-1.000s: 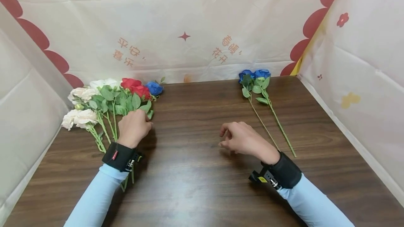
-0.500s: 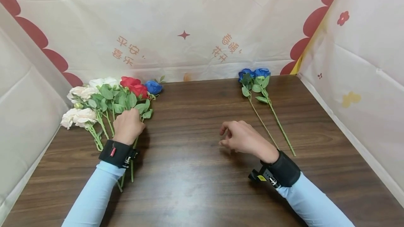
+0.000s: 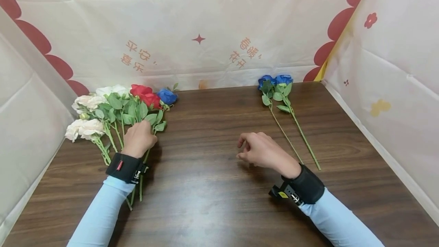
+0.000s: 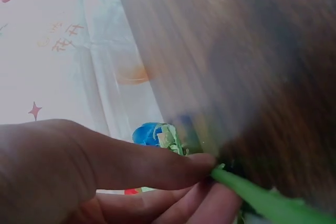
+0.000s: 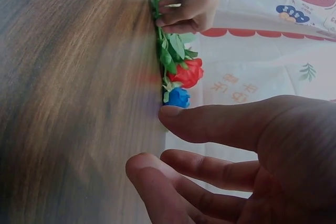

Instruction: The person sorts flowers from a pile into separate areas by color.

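Note:
My left hand (image 3: 138, 138) pinches a green rose stem (image 4: 257, 198) between thumb and fingers, at the right side of a bunch of artificial flowers. Above that hand in the head view are a blue rose (image 3: 167, 96) and red roses (image 3: 145, 95); which bloom the pinched stem carries I cannot tell. Pale cream flowers (image 3: 85, 128) and white ones (image 3: 113, 90) lie further left. My right hand (image 3: 264, 151) hovers close over the table, fingers loosely bent, with nothing in it. Just right of it lie two blue roses (image 3: 284, 79) with long stems.
The dark wooden table (image 3: 205, 155) spans the space between both hands. A pale printed cloth wall (image 3: 192, 18) stands along its back edge, with another cloth side wall (image 3: 404, 87) at the right.
My left hand has shifted slightly left and down, and more of the stem and leaves beside it shows. The right hand stays nearly still.

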Demonstrator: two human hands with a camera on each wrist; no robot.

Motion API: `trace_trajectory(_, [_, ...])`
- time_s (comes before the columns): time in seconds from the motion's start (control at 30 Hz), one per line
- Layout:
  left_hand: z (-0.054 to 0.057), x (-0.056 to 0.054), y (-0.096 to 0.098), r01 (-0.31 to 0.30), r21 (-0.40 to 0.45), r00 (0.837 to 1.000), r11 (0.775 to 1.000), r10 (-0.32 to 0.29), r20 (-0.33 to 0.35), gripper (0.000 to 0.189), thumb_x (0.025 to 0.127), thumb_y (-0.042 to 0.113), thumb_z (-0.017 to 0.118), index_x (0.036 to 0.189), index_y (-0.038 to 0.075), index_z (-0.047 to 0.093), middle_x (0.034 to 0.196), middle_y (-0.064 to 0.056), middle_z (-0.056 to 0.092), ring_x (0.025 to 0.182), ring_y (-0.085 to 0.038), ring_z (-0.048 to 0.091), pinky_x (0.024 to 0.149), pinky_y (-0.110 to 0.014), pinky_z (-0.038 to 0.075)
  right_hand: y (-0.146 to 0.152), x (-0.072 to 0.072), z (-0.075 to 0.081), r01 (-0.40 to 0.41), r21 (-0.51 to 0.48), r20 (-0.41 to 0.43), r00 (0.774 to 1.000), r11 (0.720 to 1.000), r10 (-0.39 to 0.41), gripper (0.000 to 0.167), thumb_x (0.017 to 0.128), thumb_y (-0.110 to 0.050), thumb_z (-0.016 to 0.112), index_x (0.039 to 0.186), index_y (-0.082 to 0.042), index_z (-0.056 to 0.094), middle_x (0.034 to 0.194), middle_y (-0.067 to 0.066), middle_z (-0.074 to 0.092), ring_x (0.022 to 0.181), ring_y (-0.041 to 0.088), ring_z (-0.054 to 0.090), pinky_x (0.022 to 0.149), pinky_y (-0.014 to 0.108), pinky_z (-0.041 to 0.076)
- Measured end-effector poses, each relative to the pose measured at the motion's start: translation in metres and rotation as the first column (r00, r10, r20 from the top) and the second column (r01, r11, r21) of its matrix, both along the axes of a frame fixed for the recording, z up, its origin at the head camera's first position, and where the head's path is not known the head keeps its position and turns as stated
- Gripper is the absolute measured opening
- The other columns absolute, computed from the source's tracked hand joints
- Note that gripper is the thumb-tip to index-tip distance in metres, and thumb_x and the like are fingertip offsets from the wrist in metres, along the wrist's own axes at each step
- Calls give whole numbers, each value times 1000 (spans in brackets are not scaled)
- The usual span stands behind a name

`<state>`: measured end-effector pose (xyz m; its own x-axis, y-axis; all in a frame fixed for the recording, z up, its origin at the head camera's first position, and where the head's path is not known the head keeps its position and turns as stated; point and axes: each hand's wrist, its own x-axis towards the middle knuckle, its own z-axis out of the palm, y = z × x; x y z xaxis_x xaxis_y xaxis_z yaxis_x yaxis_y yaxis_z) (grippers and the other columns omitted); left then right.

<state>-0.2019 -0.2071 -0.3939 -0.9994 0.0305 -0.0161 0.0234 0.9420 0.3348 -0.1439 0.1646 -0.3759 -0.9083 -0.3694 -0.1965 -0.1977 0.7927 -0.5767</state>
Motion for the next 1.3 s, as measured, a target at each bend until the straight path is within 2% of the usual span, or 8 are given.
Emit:
trace_trajectory(0.2, [0, 1, -1, 49, 51, 999, 997, -48, -20, 39, 78, -1, 55, 52, 18, 33, 54, 6, 21, 51, -13, 22, 48, -27, 20, -1, -1, -3, -1, 12, -10, 1000, 1000, 1, 25, 93, -19, 77, 112, -5, 69, 73, 0, 68, 54, 13, 61, 53, 28, 51])
trace_trajectory(0.43, [6, 2, 0, 62, 81, 998, 995, -61, -11, 42, 75, -4, 52, 48, 20, 31, 55, 7, 17, 54, -11, 13, 49, -25, 14, -1, -1, -6, -5, 16, -23, 1000, 1000, 5, 23, 94, -19, 76, 111, -6, 69, 74, 0, 67, 55, 12, 60, 53, 28, 49])
trace_trajectory(0.67, [10, 6, 1, 99, 98, 994, 990, -93, -62, 43, 71, -7, 48, 50, 22, 23, 60, 7, 12, 60, -12, 8, 55, -27, 10, -2, -1, -8, -10, 19, -32, 999, 1000, 11, 23, 94, -19, 76, 111, -6, 69, 73, 0, 67, 55, 11, 59, 53, 28, 49])
trace_trajectory(1.03, [35, 13, 6, 118, 136, 978, 984, -91, -189, 35, 67, -6, 42, 55, 21, 24, 61, 6, 13, 61, -13, 10, 56, -26, 9, -2, -4, -11, -6, 37, -62, 998, 999, 8, 20, 93, -19, 77, 107, -8, 70, 77, 0, 68, 59, 11, 58, 56, 28, 47])
trace_trajectory(1.07, [37, 14, 6, 113, 137, 977, 984, -85, -194, 32, 67, -6, 42, 55, 20, 27, 61, 6, 14, 61, -13, 11, 56, -26, 10, -2, -4, -11, -2, 36, -61, 998, 999, 4, 19, 93, -19, 77, 107, -8, 70, 76, 0, 68, 59, 11, 58, 56, 28, 47])
trace_trajectory(1.17, [44, 18, 5, 94, 131, 975, 987, -64, -213, 22, 70, -5, 43, 58, 8, 54, 53, 7, 27, 55, -14, 30, 54, -25, 21, -2, -3, -11, 0, 33, -55, 998, 999, 2, 19, 93, -19, 77, 107, -8, 70, 75, 0, 67, 58, 11, 58, 55, 28, 47])
trace_trajectory(1.23, [48, 20, 4, 83, 135, 975, 987, -52, -218, 30, 74, -4, 44, 78, 2, 74, 51, 3, 45, 57, -18, 48, 55, -26, 31, -2, -4, -11, -2, 33, -55, 998, 999, 4, 19, 93, -19, 77, 108, -8, 70, 74, 0, 67, 57, 11, 58, 55, 28, 47])
trace_trajectory(1.3, [52, 22, 3, 79, 140, 974, 987, -46, -223, 41, 77, -3, 46, 101, -2, 79, 57, -3, 63, 64, -24, 60, 57, -28, 38, -2, -5, -11, -4, 36, -57, 998, 999, 6, 20, 93, -20, 77, 108, -8, 70, 74, 0, 67, 57, 11, 58, 55, 28, 47])
